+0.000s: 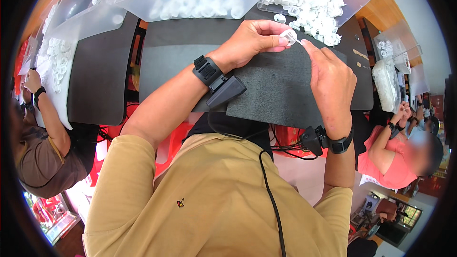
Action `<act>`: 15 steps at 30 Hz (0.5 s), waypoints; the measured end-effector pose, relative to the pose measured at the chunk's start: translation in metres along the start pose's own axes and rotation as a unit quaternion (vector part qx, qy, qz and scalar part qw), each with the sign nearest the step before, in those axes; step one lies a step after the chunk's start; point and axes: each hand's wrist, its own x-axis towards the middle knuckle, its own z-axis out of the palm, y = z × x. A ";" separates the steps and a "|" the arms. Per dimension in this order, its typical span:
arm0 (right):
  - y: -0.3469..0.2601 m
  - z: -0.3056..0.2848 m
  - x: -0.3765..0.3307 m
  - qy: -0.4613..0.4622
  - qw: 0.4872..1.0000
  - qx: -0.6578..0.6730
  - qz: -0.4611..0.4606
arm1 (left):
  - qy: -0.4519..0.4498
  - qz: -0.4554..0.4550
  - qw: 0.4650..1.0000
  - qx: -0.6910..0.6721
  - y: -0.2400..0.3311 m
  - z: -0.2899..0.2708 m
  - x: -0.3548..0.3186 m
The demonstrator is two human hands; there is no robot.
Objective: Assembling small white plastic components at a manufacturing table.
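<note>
Over the dark table [185, 43], my left hand [250, 43] pinches a small round white plastic part [289, 35] between thumb and fingers. My right hand [332, 76] is closed around something thin and pale, like a slim stick [299, 42], whose tip reaches the part's right side. Most of that stick is hidden in my fingers, so its exact kind does not show. Just beyond my hands, one loose white part [280, 18] lies beside a large heap of similar white plastic parts [309, 0].
A clear plastic bin [190, 4] of white parts stands at the far side. A black textured mat [276, 90] covers the near table edge. Cables [266, 181] hang by my body. Co-workers sit at left [43, 162] and right [388, 152].
</note>
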 end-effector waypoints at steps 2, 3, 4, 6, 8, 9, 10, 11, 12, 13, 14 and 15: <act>0.000 -0.001 -0.001 -0.007 1.000 -0.014 0.001 | -0.003 -0.003 1.000 0.000 -0.001 0.000 0.001; 0.000 -0.001 -0.001 -0.007 1.000 -0.014 0.001 | -0.003 -0.003 1.000 0.000 -0.001 0.000 0.001; 0.000 0.000 -0.001 -0.007 1.000 -0.017 0.000 | -0.003 -0.003 1.000 0.001 0.000 0.000 0.000; -0.001 0.000 -0.001 -0.008 1.000 -0.019 0.000 | -0.003 -0.004 1.000 0.003 0.000 0.000 0.000; -0.001 0.000 -0.001 -0.013 1.000 -0.024 0.000 | -0.004 -0.004 1.000 -0.003 -0.001 0.000 0.000; -0.001 -0.001 -0.001 -0.014 1.000 -0.024 0.000 | -0.004 -0.004 1.000 -0.003 -0.001 0.000 0.000; -0.001 -0.001 -0.001 -0.011 0.999 -0.029 -0.003 | -0.005 -0.004 1.000 -0.003 -0.001 -0.001 0.000; 0.000 -0.001 -0.001 -0.009 0.999 -0.035 -0.006 | -0.007 -0.003 1.000 -0.003 -0.001 -0.001 0.000; 0.000 -0.002 0.000 -0.009 0.999 -0.035 -0.006 | -0.006 -0.003 1.000 -0.003 -0.001 -0.001 0.000; 0.000 -0.002 0.000 -0.003 1.000 -0.030 -0.004 | -0.006 -0.001 1.000 -0.002 -0.002 0.000 0.000; 0.000 -0.002 0.000 0.003 1.000 -0.025 -0.001 | -0.006 0.001 1.000 -0.002 -0.002 0.000 0.000; 0.000 -0.003 -0.001 0.003 1.000 -0.025 -0.001 | -0.006 0.002 1.000 -0.002 -0.001 0.000 0.000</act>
